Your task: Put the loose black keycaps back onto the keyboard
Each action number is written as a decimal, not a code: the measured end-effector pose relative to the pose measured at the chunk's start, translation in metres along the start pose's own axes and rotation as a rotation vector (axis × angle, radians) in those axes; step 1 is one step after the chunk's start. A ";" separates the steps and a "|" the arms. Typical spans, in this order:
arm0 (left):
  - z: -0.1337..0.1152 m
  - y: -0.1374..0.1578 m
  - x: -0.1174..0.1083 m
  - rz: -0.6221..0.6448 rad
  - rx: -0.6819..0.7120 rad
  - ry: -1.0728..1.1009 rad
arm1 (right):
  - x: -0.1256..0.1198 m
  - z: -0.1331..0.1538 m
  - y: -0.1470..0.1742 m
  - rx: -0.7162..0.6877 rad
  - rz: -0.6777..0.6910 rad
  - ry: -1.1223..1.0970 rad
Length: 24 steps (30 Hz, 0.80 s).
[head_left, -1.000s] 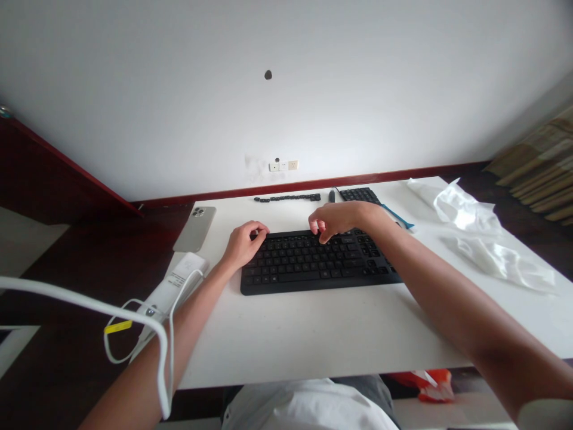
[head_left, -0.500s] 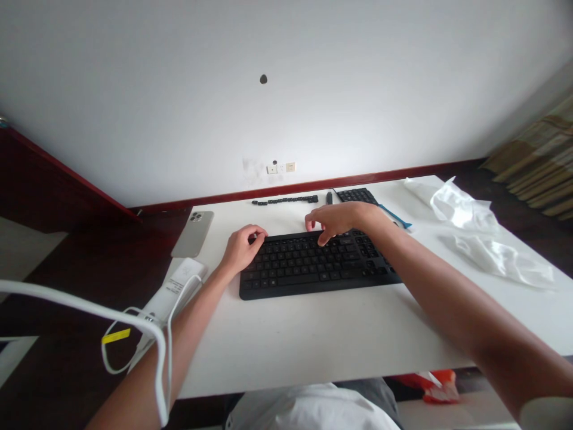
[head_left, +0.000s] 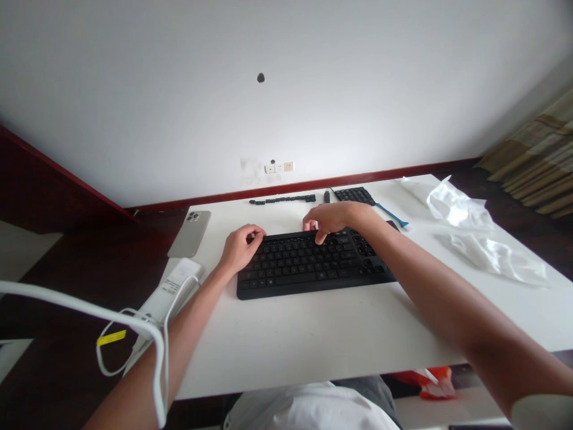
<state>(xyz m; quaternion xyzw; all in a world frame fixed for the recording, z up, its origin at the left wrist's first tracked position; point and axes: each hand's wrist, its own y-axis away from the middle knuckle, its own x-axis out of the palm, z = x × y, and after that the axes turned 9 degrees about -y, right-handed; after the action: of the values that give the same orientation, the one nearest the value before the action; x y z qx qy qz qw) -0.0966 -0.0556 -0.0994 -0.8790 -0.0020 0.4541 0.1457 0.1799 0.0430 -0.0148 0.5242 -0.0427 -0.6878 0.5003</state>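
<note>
A black keyboard [head_left: 295,278] lies flat on the white table, most of its keys in place. At its upper left corner my left hand [head_left: 240,246] is closed, thumb and fingers pinching the edge. Over the upper middle, my right hand [head_left: 329,220] bends down with curled fingers at the far edge and its thumb on the top keys. Whether a small key sits between those fingertips is hidden. Beyond the keyboard runs a line of loose black keycaps [head_left: 283,199]. A small dark stick-like object [head_left: 326,196] stands right of that line.
A second black keypad [head_left: 355,195] and a blue tool [head_left: 393,215] lie behind my right forearm. Crumpled clear plastic [head_left: 465,209] covers part of the table's right. On the left are a phone [head_left: 190,234], a white power strip [head_left: 170,292] and a white cable [head_left: 89,307].
The whole view has shifted slightly. My right thumb and fingers have drawn a little closer together over the top keys. My left hand stays on the keyboard's corner.
</note>
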 end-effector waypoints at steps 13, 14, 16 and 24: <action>-0.002 0.000 0.001 -0.002 -0.022 -0.012 | -0.002 0.019 0.007 0.106 -0.012 0.048; -0.002 0.000 0.001 -0.001 -0.023 -0.013 | -0.001 0.019 0.006 0.107 -0.016 0.048; -0.002 0.000 0.001 -0.002 -0.023 -0.014 | 0.000 0.021 0.006 0.115 -0.036 0.065; -0.001 -0.001 0.001 0.002 -0.024 0.001 | 0.003 0.025 0.008 0.112 -0.064 0.084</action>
<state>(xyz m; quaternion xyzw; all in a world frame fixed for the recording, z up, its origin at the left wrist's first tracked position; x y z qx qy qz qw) -0.0951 -0.0547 -0.0994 -0.8809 -0.0067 0.4537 0.1345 0.1658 0.0249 -0.0013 0.5808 -0.0434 -0.6775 0.4492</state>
